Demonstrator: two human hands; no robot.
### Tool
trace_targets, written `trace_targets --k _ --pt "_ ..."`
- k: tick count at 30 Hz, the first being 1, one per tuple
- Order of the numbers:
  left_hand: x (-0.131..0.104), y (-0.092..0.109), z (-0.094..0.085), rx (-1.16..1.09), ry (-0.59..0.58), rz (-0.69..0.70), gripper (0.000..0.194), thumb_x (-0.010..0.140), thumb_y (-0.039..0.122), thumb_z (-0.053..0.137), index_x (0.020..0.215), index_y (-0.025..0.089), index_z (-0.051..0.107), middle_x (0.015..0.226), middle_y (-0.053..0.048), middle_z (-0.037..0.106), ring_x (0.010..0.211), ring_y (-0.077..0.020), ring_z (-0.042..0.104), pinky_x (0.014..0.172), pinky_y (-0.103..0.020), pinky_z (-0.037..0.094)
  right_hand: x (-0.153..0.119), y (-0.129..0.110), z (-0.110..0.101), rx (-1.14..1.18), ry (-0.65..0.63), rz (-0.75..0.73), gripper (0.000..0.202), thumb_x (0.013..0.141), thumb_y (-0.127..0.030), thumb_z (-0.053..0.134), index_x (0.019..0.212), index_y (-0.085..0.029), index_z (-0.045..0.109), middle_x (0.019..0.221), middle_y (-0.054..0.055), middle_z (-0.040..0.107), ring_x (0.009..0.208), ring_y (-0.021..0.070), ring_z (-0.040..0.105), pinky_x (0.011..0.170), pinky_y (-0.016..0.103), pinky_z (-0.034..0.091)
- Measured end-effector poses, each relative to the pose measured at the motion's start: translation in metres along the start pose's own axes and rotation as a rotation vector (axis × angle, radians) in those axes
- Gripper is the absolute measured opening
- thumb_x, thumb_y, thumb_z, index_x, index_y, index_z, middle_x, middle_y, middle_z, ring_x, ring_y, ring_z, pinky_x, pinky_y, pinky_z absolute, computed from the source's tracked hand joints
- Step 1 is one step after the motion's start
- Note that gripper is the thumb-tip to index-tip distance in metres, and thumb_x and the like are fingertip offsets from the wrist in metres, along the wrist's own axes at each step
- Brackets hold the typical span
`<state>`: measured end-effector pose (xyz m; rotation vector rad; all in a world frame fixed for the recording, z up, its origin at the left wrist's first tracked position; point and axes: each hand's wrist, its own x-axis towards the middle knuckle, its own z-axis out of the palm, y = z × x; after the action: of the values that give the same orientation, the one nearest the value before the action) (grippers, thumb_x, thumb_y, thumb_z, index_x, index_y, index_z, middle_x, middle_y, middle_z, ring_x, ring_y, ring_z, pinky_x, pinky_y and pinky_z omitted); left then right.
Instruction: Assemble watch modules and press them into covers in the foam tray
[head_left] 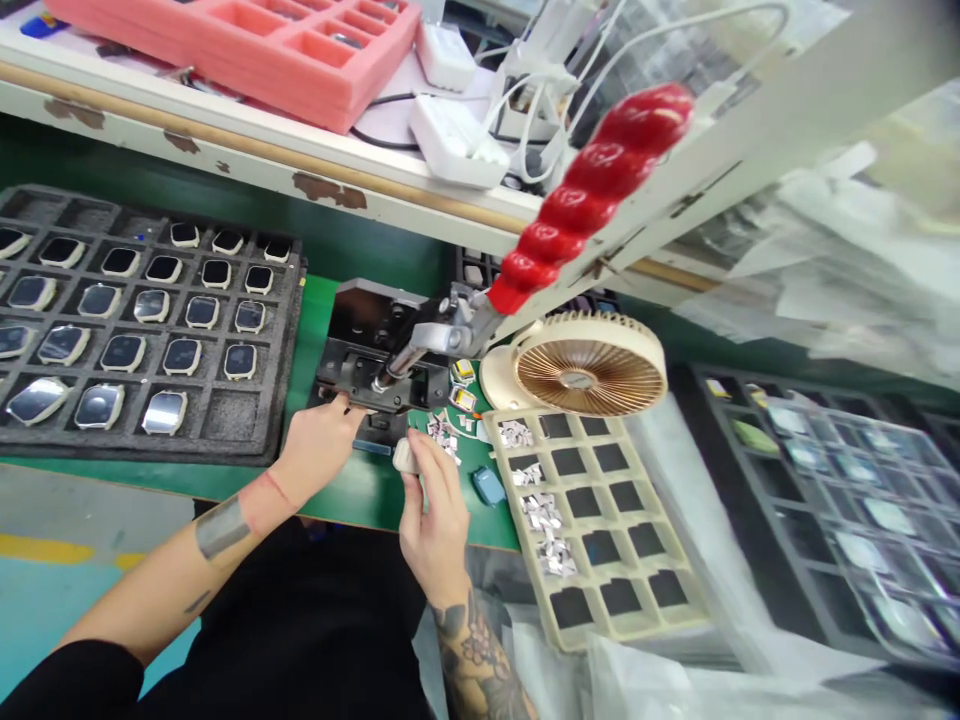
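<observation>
Between the thumb and fingers of my right hand (435,500) is a small whitish watch case (406,457), just right of the black press fixture (356,375). My left hand (321,445) rests at the front left edge of that fixture, its fingers bent together near the base; what they hold, if anything, is too small to tell. The press's red ribbed handle (592,190) slants up to the right. Small silvery pieces (444,435) lie loose on the green mat beside my right fingertips, with a blue case (489,486) to their right.
A grey foam tray (289,300) of watches stands at the left. Right of the press are a beige fan (589,365) and a cream compartment tray (551,625). Further right lies a black tray (795,590). A shelf (247,165) with a pink foam tray (330,90) crosses the back.
</observation>
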<state>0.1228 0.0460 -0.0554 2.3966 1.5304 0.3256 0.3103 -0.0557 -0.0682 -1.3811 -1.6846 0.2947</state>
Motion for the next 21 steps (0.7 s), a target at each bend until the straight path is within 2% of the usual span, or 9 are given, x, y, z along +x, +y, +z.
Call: trace_targets --k 3,6,8,10,12,16,17,19,21 --pt "-0.011 0.002 -0.011 -0.132 0.005 0.001 0.037 0.106 0.013 0.058 0.135 0.026 0.077 0.128 -0.015 0.074 0.084 -0.0254 0.079 0.069 -0.033 0.056 0.002 -0.003 -0.001 0.001 0.033 -0.027 0.062 0.108 -0.009 0.051 0.166 -0.031 0.052 0.151 0.015 0.069 0.141 0.0318 0.068 0.116 0.058 0.063" --pt "-0.036 0.014 -0.023 -0.664 0.002 0.024 0.041 0.102 0.028 0.075 0.143 0.029 0.071 0.145 -0.012 0.067 0.092 -0.0231 0.077 0.077 -0.033 0.062 0.009 -0.012 0.008 0.015 0.032 -0.138 0.068 0.106 -0.006 0.053 0.168 -0.032 0.049 0.149 0.015 0.07 0.141 0.0332 0.068 0.113 0.061 0.064" --pt "-0.052 0.021 -0.03 -1.01 0.069 -0.01 0.033 0.103 0.034 0.076 0.135 0.026 0.073 0.135 -0.01 0.071 0.096 -0.0223 0.075 0.081 -0.031 0.062 0.018 -0.022 0.014 0.02 -0.025 -0.259 0.073 0.104 -0.004 0.056 0.17 -0.032 0.046 0.147 0.015 0.071 0.141 0.0335 0.068 0.112 0.06 0.065" --pt "-0.064 0.019 -0.037 -1.138 0.214 -0.092 0.021 0.108 0.035 0.069 0.122 0.022 0.076 0.12 -0.01 0.074 0.103 -0.0241 0.073 0.085 -0.031 0.061 0.037 -0.032 0.016 0.011 -0.088 -0.384 0.076 0.102 -0.006 0.062 0.171 -0.033 0.044 0.146 0.013 0.072 0.139 0.0339 0.069 0.11 0.058 0.066" --pt "-0.072 0.003 -0.047 -1.062 0.365 -0.177 0.023 0.11 0.035 0.065 0.126 0.022 0.074 0.119 -0.011 0.075 0.104 -0.0246 0.072 0.087 -0.033 0.059 0.069 -0.04 0.009 -0.012 -0.041 -0.463 0.076 0.1 -0.015 0.073 0.169 -0.035 0.048 0.147 0.013 0.07 0.136 0.0358 0.069 0.108 0.058 0.066" --pt "-0.081 -0.059 -0.076 -0.636 0.549 -0.325 0.037 0.106 0.034 0.07 0.14 0.023 0.063 0.114 -0.007 0.076 0.092 -0.0225 0.069 0.086 -0.036 0.054 0.161 -0.063 -0.02 0.119 0.523 -0.566 0.053 0.102 -0.037 0.076 0.153 -0.031 0.066 0.137 0.013 0.069 0.117 0.0339 0.074 0.097 0.054 0.066" --pt "-0.083 -0.073 -0.082 -0.534 0.531 -0.32 0.031 0.106 0.033 0.068 0.135 0.022 0.066 0.111 -0.007 0.075 0.092 -0.0233 0.068 0.087 -0.037 0.053 0.183 -0.073 -0.027 0.209 0.56 -0.537 0.049 0.106 -0.044 0.071 0.153 -0.03 0.066 0.138 0.012 0.068 0.118 0.0324 0.074 0.094 0.05 0.066" --pt "-0.085 -0.093 -0.089 -0.383 0.392 -0.222 0.021 0.109 0.03 0.061 0.124 0.022 0.073 0.112 -0.008 0.074 0.101 -0.026 0.067 0.094 -0.041 0.053 0.213 -0.095 -0.039 0.37 0.412 -0.46 0.053 0.112 -0.059 0.054 0.154 -0.028 0.065 0.137 0.01 0.068 0.122 0.0308 0.074 0.09 0.045 0.064" --pt "-0.085 -0.101 -0.089 -0.26 0.285 -0.102 0.028 0.111 0.025 0.053 0.127 0.023 0.076 0.121 -0.011 0.072 0.109 -0.0283 0.066 0.099 -0.045 0.053 0.221 -0.114 -0.044 0.43 0.29 -0.396 0.057 0.114 -0.059 0.047 0.156 -0.024 0.062 0.135 0.011 0.068 0.116 0.0286 0.076 0.089 0.045 0.064"
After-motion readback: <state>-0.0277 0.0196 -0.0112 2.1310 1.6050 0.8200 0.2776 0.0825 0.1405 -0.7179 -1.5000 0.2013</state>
